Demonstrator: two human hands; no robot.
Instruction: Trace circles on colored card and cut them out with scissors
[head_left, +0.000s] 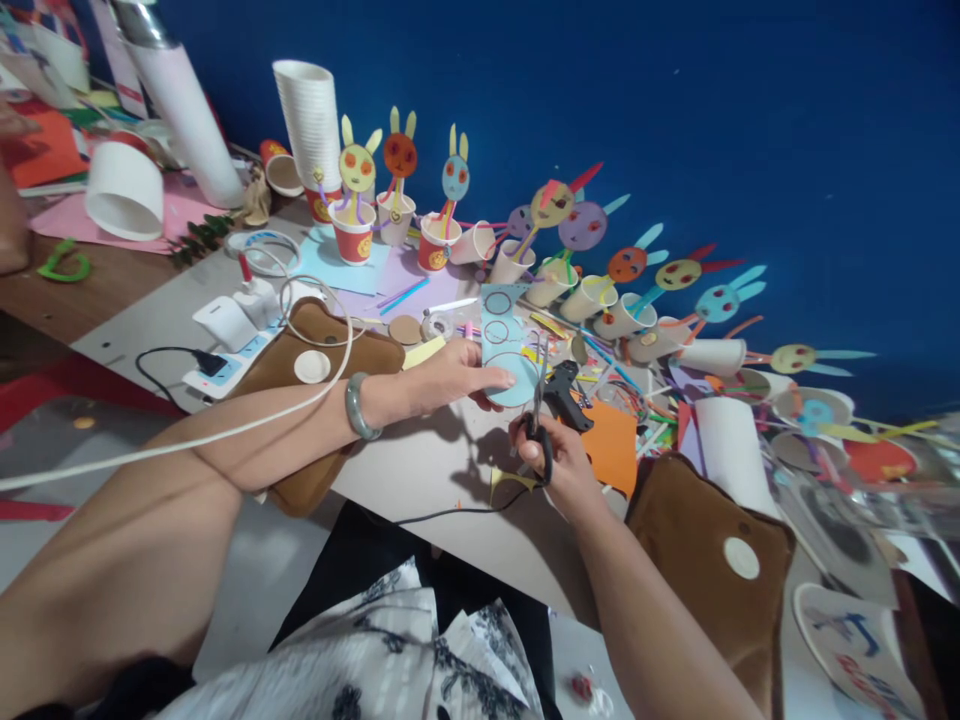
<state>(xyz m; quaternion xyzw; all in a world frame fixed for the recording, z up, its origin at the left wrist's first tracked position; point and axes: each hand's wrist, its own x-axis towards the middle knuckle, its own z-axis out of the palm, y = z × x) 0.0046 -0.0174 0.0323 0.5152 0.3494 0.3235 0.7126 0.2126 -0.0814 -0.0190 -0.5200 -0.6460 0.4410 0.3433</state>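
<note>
While scissors (538, 400) are gripped by the right hand (555, 462) at frame centre, thin, floppy blue paper (504, 345) is pinched near its edge by the left hand (450, 378).

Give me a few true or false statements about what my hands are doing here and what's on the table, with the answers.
1. The right hand holds scissors. True.
2. The left hand holds a red paper cup. False: it holds a light blue paper sheet with circles drawn on it.
3. The left wrist wears a green bangle. True.
4. The stack of white cups lies on its side. False: it stands upright.
5. The scissors are cutting the orange paper. False: their blades meet the blue sheet.
</note>
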